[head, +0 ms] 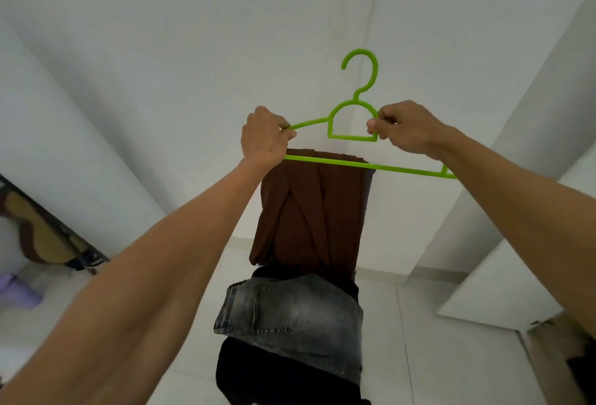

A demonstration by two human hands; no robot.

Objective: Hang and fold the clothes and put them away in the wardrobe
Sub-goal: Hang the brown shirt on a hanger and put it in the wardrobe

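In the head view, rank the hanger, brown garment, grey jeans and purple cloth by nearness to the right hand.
1. Hanger, pinched by the right hand.
2. Brown garment, draped over its bar.
3. Grey jeans, below that.
4. Purple cloth, far left.

Tip of green hanger (351, 137) behind right forearm (516, 198) (black garment (274, 372) cropped)

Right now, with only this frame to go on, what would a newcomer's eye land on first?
The bright green hanger is held up at centre against the white wall, with the left hand gripping one shoulder arm and the right hand pinching it beside the neck loop. A brown garment hangs folded over its lower bar. Below that, faded grey jeans sit atop a black garment.
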